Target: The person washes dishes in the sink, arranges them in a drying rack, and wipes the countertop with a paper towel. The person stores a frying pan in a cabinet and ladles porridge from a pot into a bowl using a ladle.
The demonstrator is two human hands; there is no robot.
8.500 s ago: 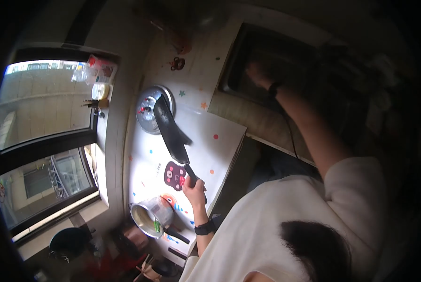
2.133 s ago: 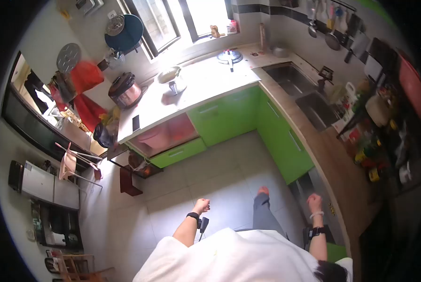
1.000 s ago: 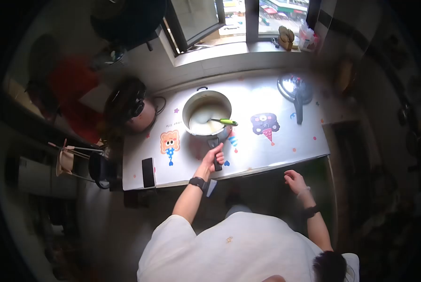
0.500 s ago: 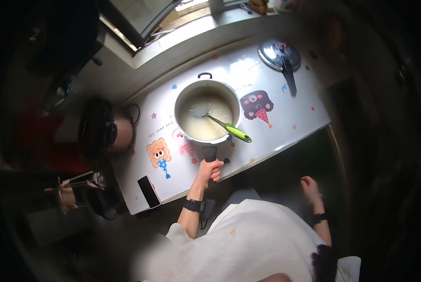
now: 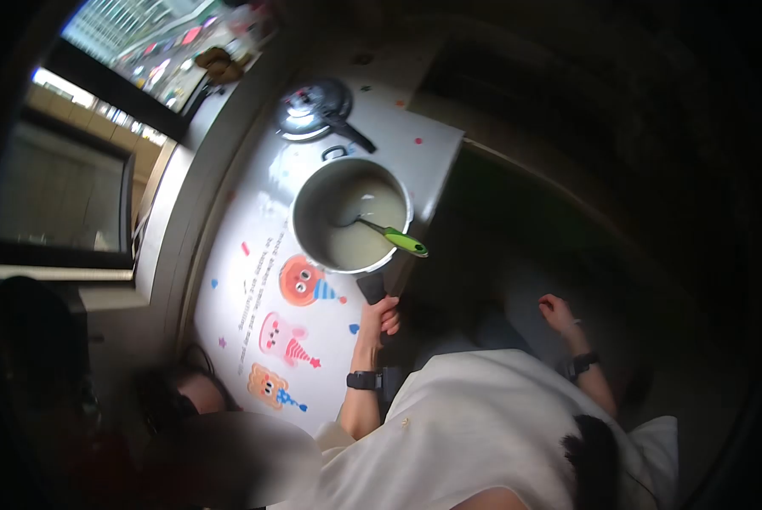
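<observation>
My left hand [image 5: 380, 319] is closed around the black handle [image 5: 372, 288] of a silver pressure cooker pot [image 5: 306, 212]. Cloudy whitish liquid [image 5: 347, 246] fills its lower part. A spoon or ladle with a green handle [image 5: 406, 241] leans on the rim, its head dipped in the liquid. The pot appears over the table's edge; whether its base touches the tabletop is hidden. My right hand [image 5: 558, 314] hangs to the right of my body, fingers loosely bent, with nothing visible in it. Just beyond the pot lies the pressure cooker lid [image 5: 313, 109] with its black handle.
The table [image 5: 228, 293] has a white cover with cartoon prints. A window [image 5: 62, 187] and its sill are on the left. A dark and pinkish appliance [image 5: 196, 393] sits at lower left, partly blurred. The table's edge [image 5: 445, 174] runs along the right.
My view has turned to the right. The pot, in my left hand, has moved along the table closer to the lid. The spoon stays in it. My right hand still hangs at the side.
</observation>
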